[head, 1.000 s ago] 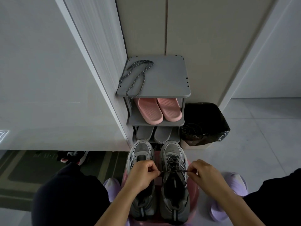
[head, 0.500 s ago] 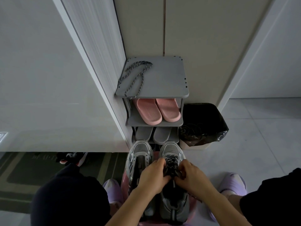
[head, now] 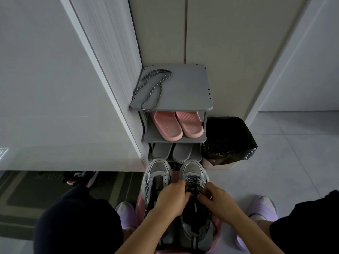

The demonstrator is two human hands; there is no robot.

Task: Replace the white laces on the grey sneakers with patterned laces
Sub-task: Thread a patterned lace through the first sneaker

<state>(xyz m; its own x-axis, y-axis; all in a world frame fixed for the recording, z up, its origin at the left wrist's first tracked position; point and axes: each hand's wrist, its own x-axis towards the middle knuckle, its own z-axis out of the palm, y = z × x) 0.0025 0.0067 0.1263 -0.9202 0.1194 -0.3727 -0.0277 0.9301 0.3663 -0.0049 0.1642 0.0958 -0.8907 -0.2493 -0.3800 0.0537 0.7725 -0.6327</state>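
Two grey sneakers stand side by side on a pink stool (head: pixel 218 223) between my knees. The left sneaker (head: pixel 156 173) has no lace in it. The right sneaker (head: pixel 194 170) carries a dark patterned lace (head: pixel 192 182) through its eyelets. My left hand (head: pixel 172 198) and my right hand (head: pixel 218 200) meet over the right sneaker's tongue, fingers curled and pinching the lace ends there. A second patterned lace (head: pixel 154 85) lies loose on the top of the grey shoe rack (head: pixel 183 92).
The rack holds pink slippers (head: pixel 178 125) on its middle shelf and grey slippers (head: pixel 172 151) below. A bin lined with a black bag (head: pixel 229 140) stands right of the rack. A white wall panel is at left; tiled floor lies at right. I wear lilac slippers (head: pixel 262 206).
My hands, spread apart pulling the lace ends sideways a second ago, have come together over the right sneaker's tongue and stay there, working the lace.
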